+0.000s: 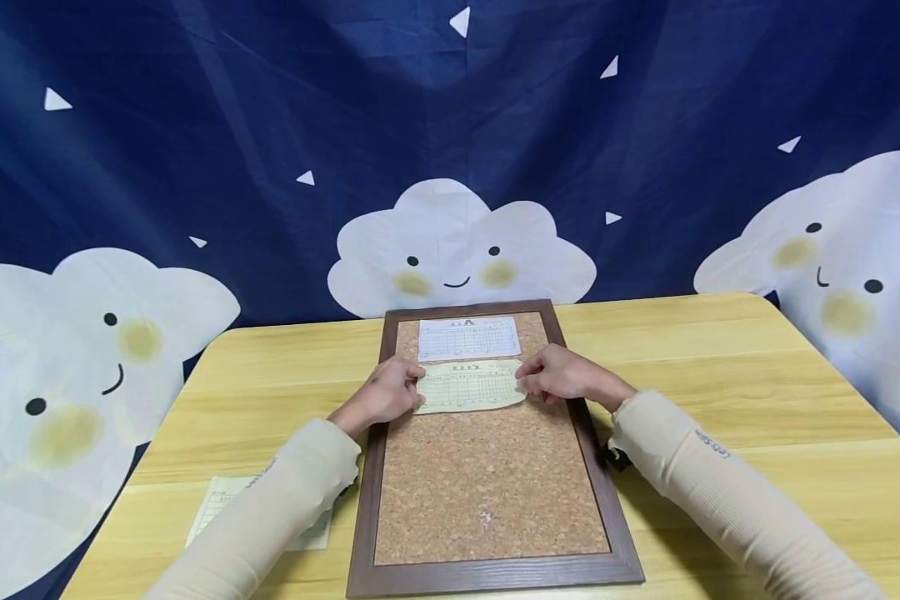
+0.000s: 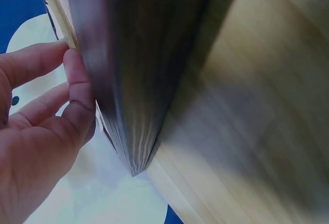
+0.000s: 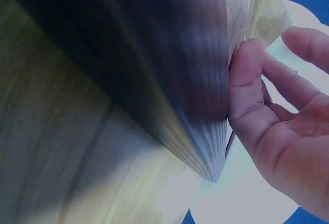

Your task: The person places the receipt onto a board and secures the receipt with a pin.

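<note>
A pale yellow printed form (image 1: 468, 390), ruled like a receipt, lies across the upper half of a wood-framed cork board (image 1: 491, 483). My left hand (image 1: 386, 390) pinches its left edge between thumb and finger. At the opposite edge, my right hand (image 1: 562, 373) has thumb and fingers about the paper; in the right wrist view the form's corner (image 3: 275, 16) bends up between them. Just above, a white printed form (image 1: 468, 339) lies flat on the cork. How the yellow form is attached, if at all, cannot be seen.
Another pale form (image 1: 311, 533) lies on the wooden table (image 1: 720, 358) at the left, partly hidden under my left sleeve. The board's dark frame (image 1: 495, 573) rises above the tabletop. Behind the table hangs a blue cloth (image 1: 390, 108) with clouds.
</note>
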Action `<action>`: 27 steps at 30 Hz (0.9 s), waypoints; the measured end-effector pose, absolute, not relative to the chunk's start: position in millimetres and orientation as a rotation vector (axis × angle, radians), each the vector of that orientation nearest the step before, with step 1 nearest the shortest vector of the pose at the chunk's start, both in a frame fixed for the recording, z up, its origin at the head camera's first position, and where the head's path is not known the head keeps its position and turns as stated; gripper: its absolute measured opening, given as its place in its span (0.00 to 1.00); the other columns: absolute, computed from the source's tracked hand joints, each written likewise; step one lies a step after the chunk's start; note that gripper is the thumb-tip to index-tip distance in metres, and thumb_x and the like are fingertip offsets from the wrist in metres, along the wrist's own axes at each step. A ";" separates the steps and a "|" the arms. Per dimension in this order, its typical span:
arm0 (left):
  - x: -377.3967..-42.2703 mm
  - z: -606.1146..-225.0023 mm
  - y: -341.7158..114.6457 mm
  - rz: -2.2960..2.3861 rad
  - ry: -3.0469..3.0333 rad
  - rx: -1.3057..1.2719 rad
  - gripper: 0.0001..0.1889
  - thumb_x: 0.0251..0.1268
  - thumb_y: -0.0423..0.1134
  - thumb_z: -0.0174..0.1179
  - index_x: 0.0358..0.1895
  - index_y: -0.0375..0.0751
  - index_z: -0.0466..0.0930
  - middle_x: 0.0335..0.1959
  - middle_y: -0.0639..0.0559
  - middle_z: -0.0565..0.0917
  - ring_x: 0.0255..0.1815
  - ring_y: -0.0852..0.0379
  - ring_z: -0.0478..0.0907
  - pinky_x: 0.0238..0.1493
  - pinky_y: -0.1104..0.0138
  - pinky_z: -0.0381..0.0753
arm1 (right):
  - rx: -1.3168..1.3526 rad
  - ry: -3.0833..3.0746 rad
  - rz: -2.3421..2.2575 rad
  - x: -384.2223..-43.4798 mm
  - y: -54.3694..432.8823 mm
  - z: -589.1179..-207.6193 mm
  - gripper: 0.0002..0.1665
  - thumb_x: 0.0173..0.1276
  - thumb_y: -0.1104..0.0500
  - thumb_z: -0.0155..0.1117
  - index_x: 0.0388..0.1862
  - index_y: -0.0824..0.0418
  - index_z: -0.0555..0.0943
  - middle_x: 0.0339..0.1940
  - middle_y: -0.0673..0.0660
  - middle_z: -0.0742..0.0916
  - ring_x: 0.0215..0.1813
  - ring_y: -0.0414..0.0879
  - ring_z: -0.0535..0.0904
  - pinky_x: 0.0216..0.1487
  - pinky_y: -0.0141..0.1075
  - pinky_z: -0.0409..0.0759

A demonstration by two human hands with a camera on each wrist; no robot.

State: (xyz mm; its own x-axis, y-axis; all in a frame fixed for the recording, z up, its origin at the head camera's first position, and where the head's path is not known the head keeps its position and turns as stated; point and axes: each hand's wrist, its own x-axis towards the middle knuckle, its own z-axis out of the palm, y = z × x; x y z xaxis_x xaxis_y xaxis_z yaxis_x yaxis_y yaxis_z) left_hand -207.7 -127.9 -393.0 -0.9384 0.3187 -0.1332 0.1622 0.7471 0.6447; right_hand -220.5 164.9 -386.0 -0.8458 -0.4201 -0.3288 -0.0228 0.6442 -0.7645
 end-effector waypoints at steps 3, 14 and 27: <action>-208.3 -393.6 -127.5 0.946 2.732 0.406 0.21 0.57 0.22 0.63 0.57 0.29 0.82 0.57 0.39 0.80 0.41 0.52 0.73 0.53 0.60 0.72 | -0.353 2.381 -1.094 -220.4 164.8 -386.1 0.18 0.73 0.65 0.60 0.56 0.75 0.79 0.27 0.55 0.82 0.29 0.44 0.77 0.34 0.37 0.82; -210.9 -393.7 -125.4 0.894 2.758 0.509 0.21 0.55 0.20 0.59 0.21 0.39 0.55 0.25 0.49 0.65 0.30 0.54 0.64 0.39 0.63 0.63 | -0.355 2.386 -1.083 -220.1 164.8 -385.0 0.18 0.73 0.65 0.59 0.57 0.75 0.79 0.26 0.56 0.82 0.30 0.45 0.78 0.35 0.37 0.83; -209.0 -393.0 -123.5 0.831 2.804 0.567 0.18 0.51 0.19 0.58 0.18 0.40 0.60 0.20 0.53 0.60 0.28 0.55 0.62 0.32 0.67 0.60 | -0.363 2.388 -1.074 -220.7 165.2 -386.6 0.19 0.73 0.64 0.60 0.57 0.75 0.79 0.28 0.57 0.83 0.31 0.45 0.79 0.36 0.38 0.83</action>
